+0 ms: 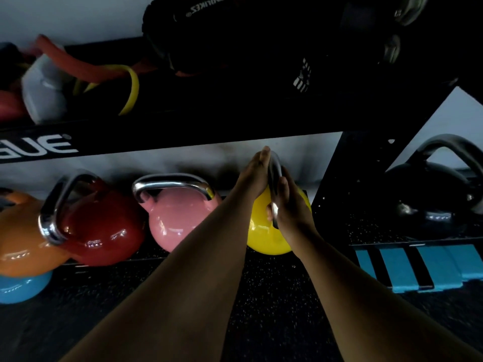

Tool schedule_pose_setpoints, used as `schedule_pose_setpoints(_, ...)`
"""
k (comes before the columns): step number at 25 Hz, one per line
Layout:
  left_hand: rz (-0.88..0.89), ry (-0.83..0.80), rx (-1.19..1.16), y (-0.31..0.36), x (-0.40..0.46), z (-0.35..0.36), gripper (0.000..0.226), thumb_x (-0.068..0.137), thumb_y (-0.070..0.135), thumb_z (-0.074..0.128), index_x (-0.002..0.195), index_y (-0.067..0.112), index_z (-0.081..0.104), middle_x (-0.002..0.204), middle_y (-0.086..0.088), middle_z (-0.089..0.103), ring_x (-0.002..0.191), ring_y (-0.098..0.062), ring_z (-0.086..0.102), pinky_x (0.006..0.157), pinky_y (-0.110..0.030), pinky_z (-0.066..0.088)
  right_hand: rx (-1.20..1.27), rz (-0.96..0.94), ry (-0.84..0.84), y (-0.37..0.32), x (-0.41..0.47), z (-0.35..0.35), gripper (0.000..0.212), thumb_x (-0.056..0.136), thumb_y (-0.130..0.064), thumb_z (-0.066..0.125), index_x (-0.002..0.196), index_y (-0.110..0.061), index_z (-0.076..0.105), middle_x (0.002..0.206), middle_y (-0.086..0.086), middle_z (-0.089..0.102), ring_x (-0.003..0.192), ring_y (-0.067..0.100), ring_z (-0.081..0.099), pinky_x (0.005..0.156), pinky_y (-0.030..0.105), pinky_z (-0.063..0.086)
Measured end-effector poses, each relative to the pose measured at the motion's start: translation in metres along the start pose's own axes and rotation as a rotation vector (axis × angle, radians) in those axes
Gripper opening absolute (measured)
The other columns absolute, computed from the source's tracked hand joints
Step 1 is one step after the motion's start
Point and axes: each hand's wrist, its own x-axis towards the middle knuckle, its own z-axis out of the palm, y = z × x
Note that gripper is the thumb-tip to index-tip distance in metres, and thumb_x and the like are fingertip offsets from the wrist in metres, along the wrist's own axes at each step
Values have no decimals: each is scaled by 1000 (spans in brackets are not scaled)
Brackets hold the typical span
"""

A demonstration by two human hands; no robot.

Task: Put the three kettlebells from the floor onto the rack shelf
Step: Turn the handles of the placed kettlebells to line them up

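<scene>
- So both hands sandwich the yellow kettlebell (pixel 264 231) handle: left hand (pixel 254 176) flat-fingered, right hand (pixel 288 205) loosely curled against it.
- It sits on the bottom rack shelf (pixel 146 257), pink kettlebell (pixel 177 218) at its 9 o'clock, red kettlebell (pixel 104 231) further that way.

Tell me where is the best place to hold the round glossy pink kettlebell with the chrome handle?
Probably grip the pink kettlebell by the flat top bar of its chrome handle, coming from above and in front. The handle stands upright and broadside to the camera, with an open window under it for fingers.
</scene>
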Motion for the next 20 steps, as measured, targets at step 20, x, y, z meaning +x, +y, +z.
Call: schedule_pose_setpoints(20, -164, 302, 277, -81, -95, -197, 73, 94, 61, 35, 153, 26, 10, 161, -16, 7, 144, -43, 13, 112, -59, 21, -1070, -314, -191, -56, 6, 144, 56, 92, -57, 42, 139, -25, 40, 132, 16, 47, 124, 38, 44, 99, 48, 41)
